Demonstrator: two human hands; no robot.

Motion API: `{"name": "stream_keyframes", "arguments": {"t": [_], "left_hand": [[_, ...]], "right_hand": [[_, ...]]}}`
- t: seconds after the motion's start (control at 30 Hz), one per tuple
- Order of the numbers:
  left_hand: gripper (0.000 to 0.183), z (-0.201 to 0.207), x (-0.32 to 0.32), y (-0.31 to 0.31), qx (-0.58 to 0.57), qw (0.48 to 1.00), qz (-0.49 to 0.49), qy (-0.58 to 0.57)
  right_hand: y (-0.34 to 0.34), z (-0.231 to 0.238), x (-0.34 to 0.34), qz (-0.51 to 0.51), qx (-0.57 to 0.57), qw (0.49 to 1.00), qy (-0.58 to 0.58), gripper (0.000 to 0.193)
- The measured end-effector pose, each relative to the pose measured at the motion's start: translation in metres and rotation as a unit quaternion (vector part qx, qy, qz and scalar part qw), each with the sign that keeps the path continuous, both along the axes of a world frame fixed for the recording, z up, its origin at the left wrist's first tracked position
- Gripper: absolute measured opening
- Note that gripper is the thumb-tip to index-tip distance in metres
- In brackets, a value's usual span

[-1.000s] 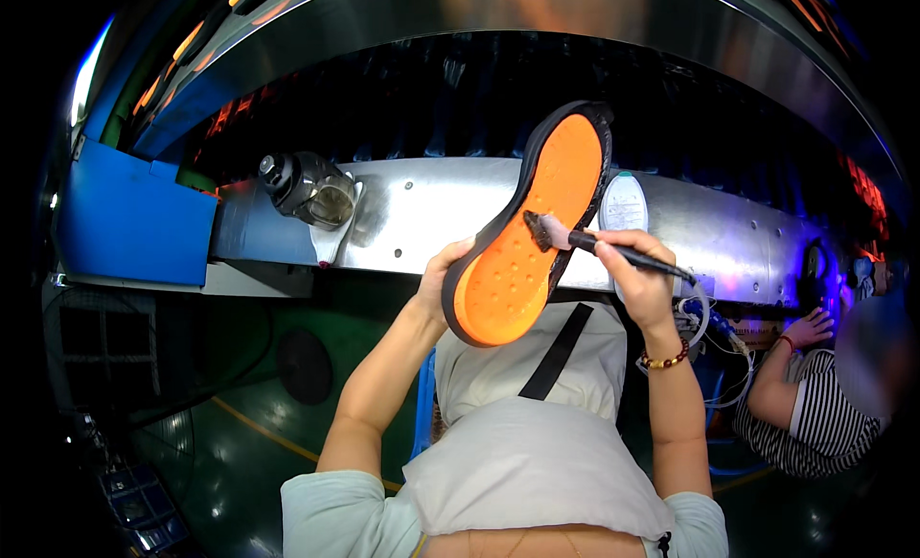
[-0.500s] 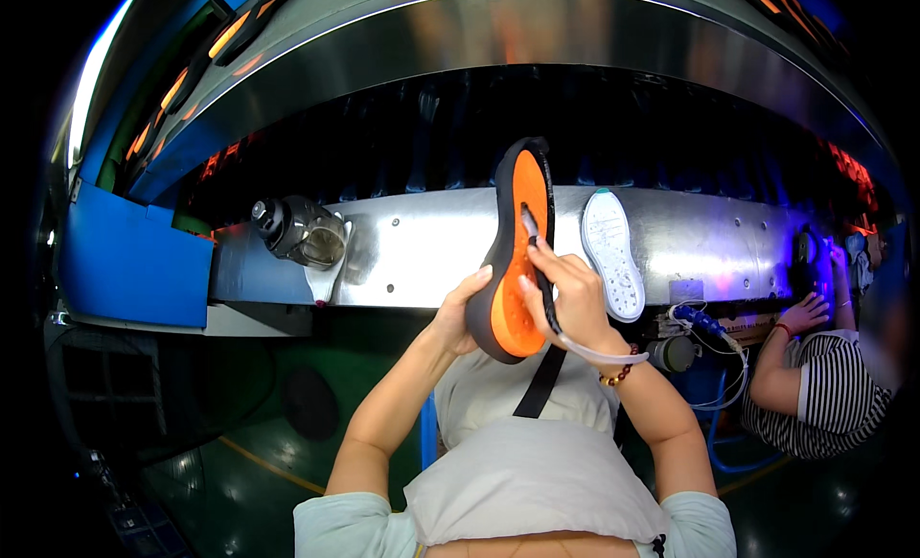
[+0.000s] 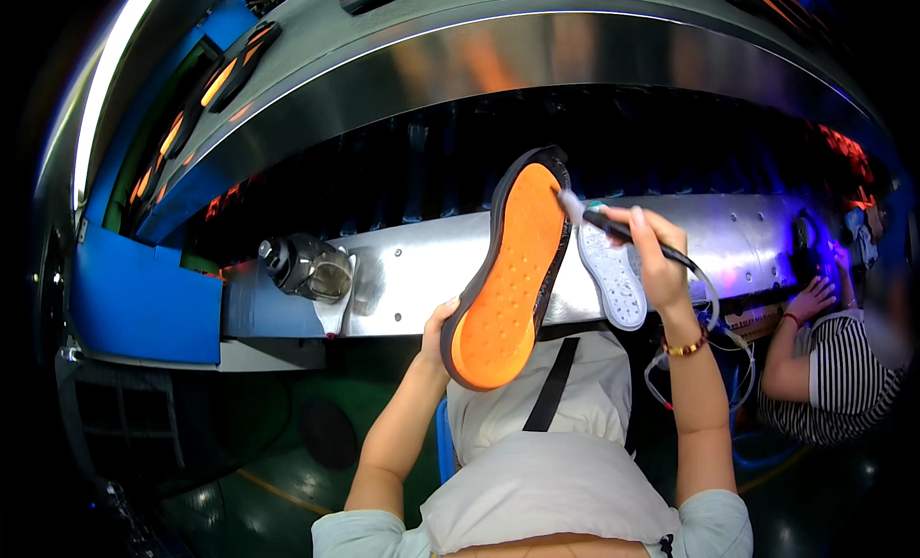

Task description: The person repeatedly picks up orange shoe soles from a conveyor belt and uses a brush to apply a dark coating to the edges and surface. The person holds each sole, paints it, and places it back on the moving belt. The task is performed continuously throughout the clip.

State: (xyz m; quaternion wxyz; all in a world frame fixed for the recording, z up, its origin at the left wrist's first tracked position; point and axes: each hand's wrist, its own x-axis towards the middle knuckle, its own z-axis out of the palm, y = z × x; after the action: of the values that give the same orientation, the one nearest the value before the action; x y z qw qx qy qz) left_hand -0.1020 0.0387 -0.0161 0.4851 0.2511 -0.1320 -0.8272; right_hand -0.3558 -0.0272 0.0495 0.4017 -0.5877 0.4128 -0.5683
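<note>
A black shoe sole with an orange inner face (image 3: 513, 270) is held up at a tilt, toe end away from me. My left hand (image 3: 439, 330) grips its heel end from the left, the fingers hidden behind it. In my right hand (image 3: 659, 256) is a black-handled brush (image 3: 613, 227) with a pale bristle tip and a tube trailing from its back end. The tip is by the sole's right edge near the toe; whether it touches, I cannot tell. Behind the brush, a white sole-shaped piece (image 3: 613, 285) lies on the metal ledge (image 3: 441, 256).
On the ledge's left stands a dark-lidded clear bottle (image 3: 311, 267) on a pale cloth. Beyond, a conveyor belt (image 3: 307, 64) carries several black-and-orange soles (image 3: 218, 83). A blue panel (image 3: 144, 294) is at left. At right, a co-worker's hand (image 3: 813, 297) rests near the ledge.
The sole has turned its orange face more toward me and come slightly nearer. My right hand has moved right with the brush, from the sole's middle to its right edge.
</note>
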Motion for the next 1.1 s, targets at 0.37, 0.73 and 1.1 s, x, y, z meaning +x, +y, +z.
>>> {"name": "stream_keyframes", "arguments": {"t": [0.37,0.73,1.1], "left_hand": [[0.055,-0.001,0.008,-0.001,0.043,0.998,-0.023,0.05],[0.048,0.069,0.031,-0.051,-0.302,0.953,0.023,0.001],[0.073,0.213,-0.196,-0.25,-0.245,0.965,0.051,-0.078]], "right_hand": [[0.032,-0.002,-0.009,0.217,0.046,0.963,-0.152,0.037],[0.068,-0.076,-0.063,-0.217,0.199,0.845,-0.447,0.041],[0.067,-0.072,-0.044,-0.046,0.203,0.876,-0.434,0.042]]}}
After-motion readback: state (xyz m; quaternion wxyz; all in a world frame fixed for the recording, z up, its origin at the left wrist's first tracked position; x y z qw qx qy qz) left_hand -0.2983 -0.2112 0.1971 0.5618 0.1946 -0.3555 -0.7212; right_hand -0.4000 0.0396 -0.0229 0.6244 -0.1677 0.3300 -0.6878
